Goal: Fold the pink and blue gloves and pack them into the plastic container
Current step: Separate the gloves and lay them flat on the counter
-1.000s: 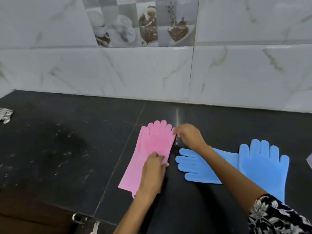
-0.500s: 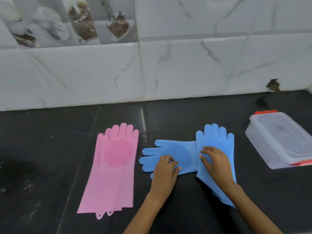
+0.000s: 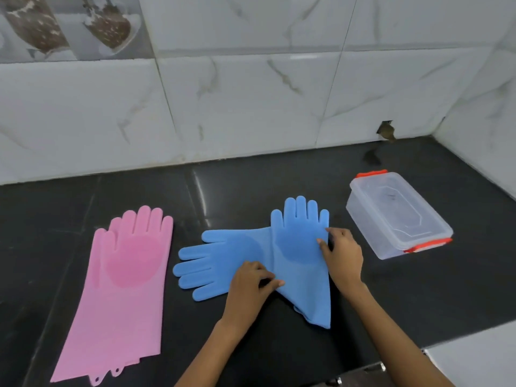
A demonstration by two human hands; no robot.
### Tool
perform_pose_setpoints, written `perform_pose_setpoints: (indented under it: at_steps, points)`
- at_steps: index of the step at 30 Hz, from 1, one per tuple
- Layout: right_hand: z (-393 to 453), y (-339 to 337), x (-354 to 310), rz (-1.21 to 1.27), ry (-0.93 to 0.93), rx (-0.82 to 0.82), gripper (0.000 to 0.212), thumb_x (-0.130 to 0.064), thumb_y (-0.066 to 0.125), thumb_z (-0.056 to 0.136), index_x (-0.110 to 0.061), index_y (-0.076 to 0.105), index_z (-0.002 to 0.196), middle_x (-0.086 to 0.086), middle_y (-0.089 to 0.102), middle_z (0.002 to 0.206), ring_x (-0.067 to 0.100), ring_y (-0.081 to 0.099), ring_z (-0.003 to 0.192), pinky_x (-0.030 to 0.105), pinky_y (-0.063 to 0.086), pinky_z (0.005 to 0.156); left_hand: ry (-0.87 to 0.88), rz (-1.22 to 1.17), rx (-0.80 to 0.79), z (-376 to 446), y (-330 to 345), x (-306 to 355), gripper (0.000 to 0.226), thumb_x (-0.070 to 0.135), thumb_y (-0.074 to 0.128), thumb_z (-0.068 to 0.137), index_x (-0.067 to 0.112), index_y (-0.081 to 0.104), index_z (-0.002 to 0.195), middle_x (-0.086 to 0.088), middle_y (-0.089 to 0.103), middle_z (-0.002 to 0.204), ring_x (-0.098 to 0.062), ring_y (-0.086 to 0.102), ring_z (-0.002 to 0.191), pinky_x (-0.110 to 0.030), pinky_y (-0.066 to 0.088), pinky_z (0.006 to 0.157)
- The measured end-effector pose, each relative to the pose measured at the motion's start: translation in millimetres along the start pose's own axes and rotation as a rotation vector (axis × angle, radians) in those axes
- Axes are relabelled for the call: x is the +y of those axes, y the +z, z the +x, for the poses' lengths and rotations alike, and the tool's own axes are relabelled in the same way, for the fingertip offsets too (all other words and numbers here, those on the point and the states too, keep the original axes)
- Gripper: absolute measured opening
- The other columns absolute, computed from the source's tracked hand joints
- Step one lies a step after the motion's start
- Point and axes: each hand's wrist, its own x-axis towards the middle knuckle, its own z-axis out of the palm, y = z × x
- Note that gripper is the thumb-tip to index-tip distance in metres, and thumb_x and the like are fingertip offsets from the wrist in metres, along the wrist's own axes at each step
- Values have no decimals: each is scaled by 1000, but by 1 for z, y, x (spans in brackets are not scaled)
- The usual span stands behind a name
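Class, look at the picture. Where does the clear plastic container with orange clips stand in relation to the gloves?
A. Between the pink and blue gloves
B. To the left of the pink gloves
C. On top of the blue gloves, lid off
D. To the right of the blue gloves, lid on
D: the clear plastic container with orange clips sits on the black countertop right of the blue rubber gloves, its lid closed.

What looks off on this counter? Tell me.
The two blue gloves lie crossed, one sideways under the other, unlike the stacked pink gloves. A wall tile is chipped at the counter.
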Motion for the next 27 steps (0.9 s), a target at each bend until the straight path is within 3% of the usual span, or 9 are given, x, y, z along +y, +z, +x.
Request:
perform_pose_setpoints:
  at_steps: [2, 4, 8, 12, 17, 20, 23, 27]
  points:
    - [18, 0, 0, 45, 46, -34, 34, -20, 66, 86, -7, 59, 117, 14, 63, 111, 27, 64, 89, 40, 53, 83, -55, 18, 6, -1, 6, 6, 21, 36, 75, 78, 21, 74, 93, 10, 65, 84, -6, 52, 83, -18, 41, 73]
    - [28, 3, 0, 130, 59, -32, 28, -11, 70, 82, -5, 62, 108, 14, 66, 100, 24, 63, 82, 33, 51, 76, -120, -2, 19, -3, 10, 11, 18, 25, 77, 77, 21, 73, 94, 11, 66, 83, -3, 55, 81, -17, 43, 74]
    - [43, -1, -3, 253, -29, 23, 21, 0, 67, 80, -3, 66, 101, 11, 69, 93, 20, 64, 79, 25, 50, 74, -237, -155, 97, -1, 15, 27, 15, 4, 73, 78, 18, 69, 79, 10, 66, 71, 4, 61, 68, -8, 44, 64]
    - [73, -14, -6, 198, -152, 84, 18, -6, 61, 87, -5, 67, 104, 11, 69, 101, 20, 63, 86, 24, 48, 77, -372, -427, 110, 11, 28, 56, 13, 2, 69, 81, 12, 63, 78, -1, 65, 73, -5, 63, 52, -15, 50, 52]
    - [77, -15, 3, -49, -221, -123, 30, -19, 62, 88, -8, 63, 117, 12, 62, 122, 27, 61, 103, 34, 47, 94, -496, -548, 150, 12, 35, 72, 6, 6, 63, 88, 11, 59, 87, -6, 65, 78, -11, 66, 52, -19, 53, 51]
    - [55, -8, 9, 34, -351, -188, 29, -21, 63, 88, -9, 64, 114, 9, 62, 123, 23, 58, 110, 32, 43, 100, -417, -288, 245, 1, 27, 56, 5, 13, 66, 87, 15, 63, 90, 0, 65, 86, -12, 64, 64, -20, 48, 61]
    - [40, 2, 4, 78, -469, -286, 27, -21, 63, 88, -10, 65, 113, 8, 62, 124, 22, 57, 113, 29, 42, 100, -328, 64, 305, -13, 11, 29, 17, 15, 71, 83, 14, 68, 99, 4, 60, 98, -11, 55, 89, -20, 41, 74]
    - [29, 14, -24, 89, -635, -392, 24, -24, 61, 89, -13, 68, 109, 4, 64, 118, 19, 58, 109, 27, 44, 91, -323, 275, 266, -28, -13, -3, 27, 15, 76, 78, 12, 70, 104, 5, 57, 99, -11, 50, 97, -21, 37, 71]
